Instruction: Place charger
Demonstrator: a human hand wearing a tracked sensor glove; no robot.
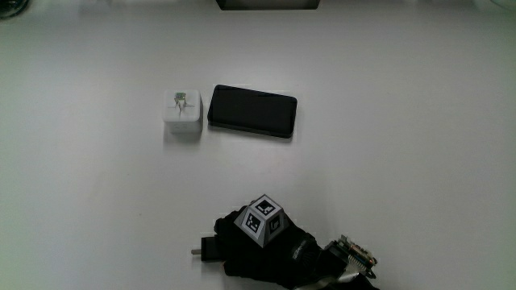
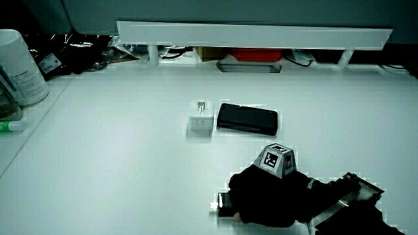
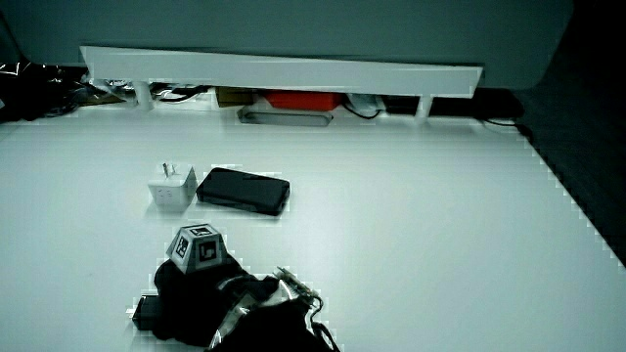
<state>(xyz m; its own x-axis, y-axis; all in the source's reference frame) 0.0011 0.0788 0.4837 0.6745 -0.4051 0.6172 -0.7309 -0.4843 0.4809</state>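
The gloved hand [image 1: 256,251] rests low on the table near the person's edge, with its patterned cube [image 1: 264,217] facing up. Its fingers are curled around a small black charger [image 1: 208,248] whose metal prongs stick out sideways. Both side views show the hand [image 2: 268,197] [image 3: 196,293] and the black charger [image 2: 222,203] [image 3: 149,313] the same way. A white cube charger [image 1: 181,115] stands prongs up, farther from the person than the hand, and a black phone [image 1: 252,111] lies flat right beside it. The hand is apart from both.
A low white partition [image 2: 255,34] runs along the table's far edge, with a red item [image 2: 256,55] and cables under it. A white canister [image 2: 21,65] stands at the table's side edge. A dark object [image 1: 266,4] shows at the table's far edge in the main view.
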